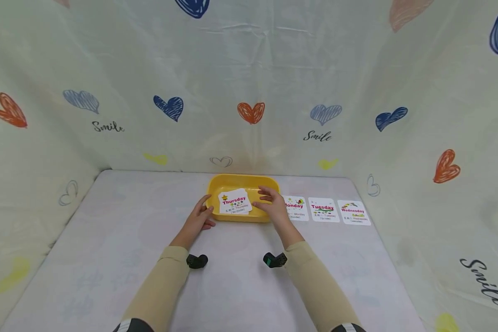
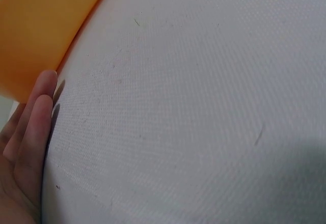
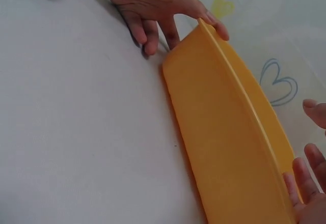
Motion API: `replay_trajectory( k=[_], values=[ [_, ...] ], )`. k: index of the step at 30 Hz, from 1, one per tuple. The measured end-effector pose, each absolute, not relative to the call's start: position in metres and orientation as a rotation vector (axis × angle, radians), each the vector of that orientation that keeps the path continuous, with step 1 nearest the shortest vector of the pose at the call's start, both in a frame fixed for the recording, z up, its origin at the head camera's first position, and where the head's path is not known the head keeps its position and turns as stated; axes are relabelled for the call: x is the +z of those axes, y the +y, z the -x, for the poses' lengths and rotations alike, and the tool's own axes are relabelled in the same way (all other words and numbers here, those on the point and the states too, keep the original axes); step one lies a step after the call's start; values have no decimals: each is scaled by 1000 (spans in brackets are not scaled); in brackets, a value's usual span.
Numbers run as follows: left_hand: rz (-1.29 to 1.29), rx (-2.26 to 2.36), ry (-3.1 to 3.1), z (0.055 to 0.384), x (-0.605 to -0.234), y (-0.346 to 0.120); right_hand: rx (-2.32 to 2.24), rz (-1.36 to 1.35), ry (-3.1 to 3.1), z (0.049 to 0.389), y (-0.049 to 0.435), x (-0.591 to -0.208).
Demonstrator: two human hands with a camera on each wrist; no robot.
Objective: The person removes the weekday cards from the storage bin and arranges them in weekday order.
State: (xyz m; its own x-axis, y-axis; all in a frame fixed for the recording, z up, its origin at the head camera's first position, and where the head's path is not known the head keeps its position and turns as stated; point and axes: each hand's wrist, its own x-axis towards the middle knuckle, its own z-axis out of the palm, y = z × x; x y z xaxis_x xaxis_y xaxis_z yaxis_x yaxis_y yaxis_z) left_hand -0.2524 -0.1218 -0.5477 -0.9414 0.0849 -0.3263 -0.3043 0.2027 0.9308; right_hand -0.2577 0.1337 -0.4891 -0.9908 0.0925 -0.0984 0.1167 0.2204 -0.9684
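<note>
A yellow plastic tray (image 1: 245, 178) stands towards the back of the table. In it lies a white card printed "Thursday" (image 1: 234, 201), with the edge of another card showing beneath. My left hand (image 1: 196, 220) holds the tray's near left corner. In the right wrist view, its thumb (image 3: 216, 26) is over the rim and the fingers are outside and below. Above the tray's right end, my right hand (image 1: 275, 208) has its fingers spread beside the Thursday card, with nothing between them.
To the right of the tray, cards reading Monday (image 1: 297, 208), Tuesday (image 1: 323, 210) and Wednesday (image 1: 354, 212) lie in a row. The Monday card is partly hidden by the right hand. A heart-patterned curtain (image 1: 216, 69) surrounds the white table (image 1: 232, 290).
</note>
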Motion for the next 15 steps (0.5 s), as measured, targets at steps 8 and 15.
replay_trajectory(
  k=[8,15],
  values=[
    [197,1800,2176,252,-549,-122,-1595,-193,2449,275,122,-492],
    [189,1792,2182,251,-550,-122,-1504,-184,2328,286,118,-493]
  ],
)
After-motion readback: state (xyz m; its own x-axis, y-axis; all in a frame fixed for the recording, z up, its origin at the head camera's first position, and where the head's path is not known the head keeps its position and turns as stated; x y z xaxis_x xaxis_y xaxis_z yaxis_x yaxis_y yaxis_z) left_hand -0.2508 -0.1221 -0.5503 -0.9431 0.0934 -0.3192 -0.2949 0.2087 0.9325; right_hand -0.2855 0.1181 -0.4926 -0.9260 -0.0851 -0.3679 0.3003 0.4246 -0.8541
